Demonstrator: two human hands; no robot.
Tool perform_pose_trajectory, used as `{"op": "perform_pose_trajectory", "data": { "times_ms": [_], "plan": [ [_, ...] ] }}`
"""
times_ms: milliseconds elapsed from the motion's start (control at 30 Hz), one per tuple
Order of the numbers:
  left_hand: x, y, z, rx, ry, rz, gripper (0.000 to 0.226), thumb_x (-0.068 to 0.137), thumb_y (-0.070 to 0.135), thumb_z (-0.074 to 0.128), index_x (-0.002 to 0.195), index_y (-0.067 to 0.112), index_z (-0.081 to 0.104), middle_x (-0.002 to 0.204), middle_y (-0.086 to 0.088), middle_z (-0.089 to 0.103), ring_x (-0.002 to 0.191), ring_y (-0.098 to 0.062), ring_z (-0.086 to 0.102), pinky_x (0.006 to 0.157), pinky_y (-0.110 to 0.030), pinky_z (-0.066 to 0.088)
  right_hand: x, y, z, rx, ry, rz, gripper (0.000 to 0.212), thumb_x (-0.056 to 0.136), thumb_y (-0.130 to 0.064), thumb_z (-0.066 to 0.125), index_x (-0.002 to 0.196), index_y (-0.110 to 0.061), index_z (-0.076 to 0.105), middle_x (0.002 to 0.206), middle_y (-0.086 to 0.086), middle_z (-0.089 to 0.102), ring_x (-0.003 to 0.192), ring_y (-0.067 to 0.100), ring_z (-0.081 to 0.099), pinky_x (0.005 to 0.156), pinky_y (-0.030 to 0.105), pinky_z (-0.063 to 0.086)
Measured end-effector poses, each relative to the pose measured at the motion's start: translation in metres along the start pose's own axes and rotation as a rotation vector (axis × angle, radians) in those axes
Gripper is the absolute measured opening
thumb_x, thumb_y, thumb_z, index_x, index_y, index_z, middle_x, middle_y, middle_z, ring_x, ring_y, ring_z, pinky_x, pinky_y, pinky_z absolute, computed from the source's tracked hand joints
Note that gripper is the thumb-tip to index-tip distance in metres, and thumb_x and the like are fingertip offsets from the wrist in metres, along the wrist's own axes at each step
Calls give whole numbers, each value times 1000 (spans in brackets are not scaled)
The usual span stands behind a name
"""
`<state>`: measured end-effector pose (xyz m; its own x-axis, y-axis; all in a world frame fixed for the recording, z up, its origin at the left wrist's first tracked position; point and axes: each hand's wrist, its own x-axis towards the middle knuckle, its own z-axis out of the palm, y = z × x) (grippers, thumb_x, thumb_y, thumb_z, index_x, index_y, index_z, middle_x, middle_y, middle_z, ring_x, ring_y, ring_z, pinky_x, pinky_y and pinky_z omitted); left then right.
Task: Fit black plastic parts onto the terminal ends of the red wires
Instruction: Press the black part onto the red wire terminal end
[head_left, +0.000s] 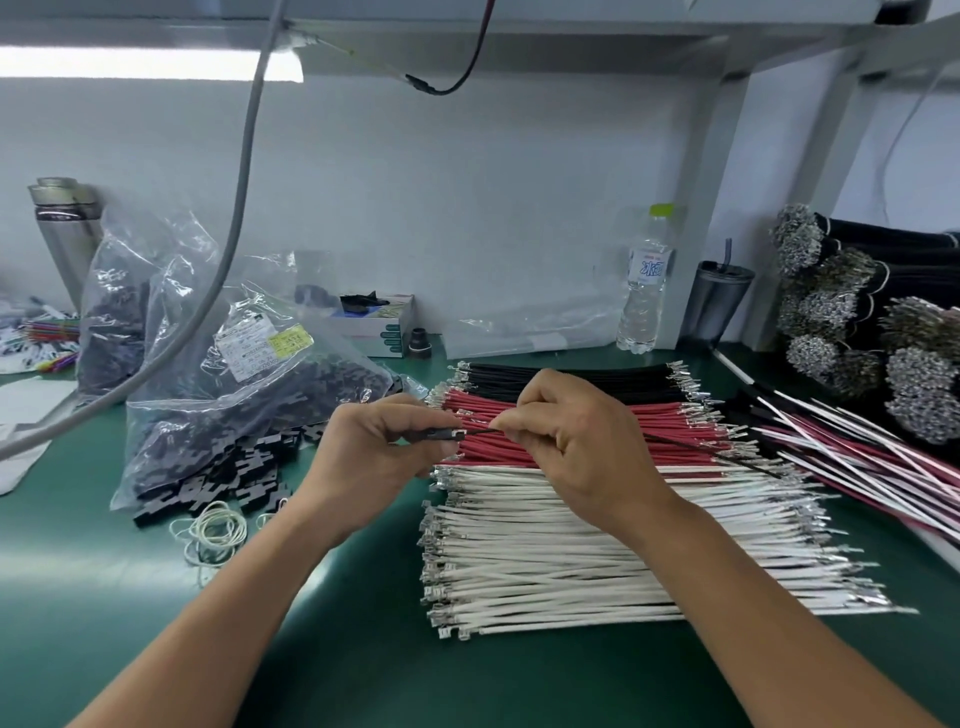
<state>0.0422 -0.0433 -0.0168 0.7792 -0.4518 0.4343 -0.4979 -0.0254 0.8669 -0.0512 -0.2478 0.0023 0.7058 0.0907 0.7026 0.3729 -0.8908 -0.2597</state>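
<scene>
My left hand (374, 447) pinches a small black plastic part (445, 434) above the left ends of the red wires (675, 422). My right hand (576, 441) pinches a thin dark wire (717, 454) close to its left end, and that end touches the opening of the black part. The rest of the wire trails right over the red pile. Both hands hover just above the wire rows. A clear bag of black plastic parts (249, 405) lies to the left, with loose parts (228, 483) spilled at its mouth.
Black wires (571, 376) lie behind the red row and white wires (571, 545) in front. Rubber bands (215, 530) lie by the bag. Wire bundles (857, 312) are stacked at the right. A water bottle (647, 291), a cup (719, 301) and a box (379, 322) stand at the back. A grey hose (234, 208) hangs at the left.
</scene>
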Motion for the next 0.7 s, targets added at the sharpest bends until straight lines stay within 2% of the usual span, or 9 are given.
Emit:
{"op": "perform_pose_trajectory", "data": {
  "times_ms": [200, 367, 467, 533, 600, 700],
  "plan": [
    [-3, 4, 1, -12, -33, -52, 26, 76, -1, 84, 91, 20, 85, 85, -19, 70, 66, -17, 63, 63, -22, 58, -2, -6, 15, 73, -46, 71, 12, 93, -18, 69, 102, -17, 78, 89, -9, 58, 82, 8, 57, 72, 34, 52],
    [-2, 7, 6, 96, 12, -42, 29, 76, 1, 86, 88, 27, 85, 79, -8, 70, 63, -11, 59, 62, -33, 53, 1, -5, 11, 2, -37, 54, 10, 91, -25, 72, 97, -19, 77, 87, -12, 59, 82, 7, 56, 67, 24, 44],
    [-2, 8, 9, 118, 22, -32, 27, 76, 1, 86, 90, 25, 85, 77, -9, 69, 62, -13, 58, 66, -36, 52, 3, -7, 13, 4, -21, 55, 9, 91, -22, 72, 94, -15, 77, 85, -9, 58, 81, 9, 56, 68, 25, 44],
    [-3, 9, 9, 137, 17, -18, 25, 76, 2, 87, 92, 21, 85, 76, -6, 69, 63, -10, 57, 66, -33, 50, 3, -9, 14, 4, -15, 38, 9, 92, -20, 71, 94, -13, 76, 84, -10, 55, 79, 8, 53, 68, 23, 41],
    [-4, 12, 10, 165, 19, 7, 24, 76, 3, 86, 92, 20, 85, 77, -3, 70, 62, -4, 57, 64, -24, 49, 3, -10, 13, 10, -6, 27, 8, 92, -19, 70, 93, -13, 76, 84, -12, 51, 79, 6, 50, 69, 21, 38],
    [-5, 15, 13, 185, 26, 23, 24, 77, 1, 86, 91, 21, 84, 77, -1, 72, 61, -3, 58, 62, -21, 49, 2, -7, 13, 19, -7, 22, 7, 92, -17, 70, 91, -12, 76, 84, -12, 52, 78, 7, 52, 69, 24, 43]
  ]
}}
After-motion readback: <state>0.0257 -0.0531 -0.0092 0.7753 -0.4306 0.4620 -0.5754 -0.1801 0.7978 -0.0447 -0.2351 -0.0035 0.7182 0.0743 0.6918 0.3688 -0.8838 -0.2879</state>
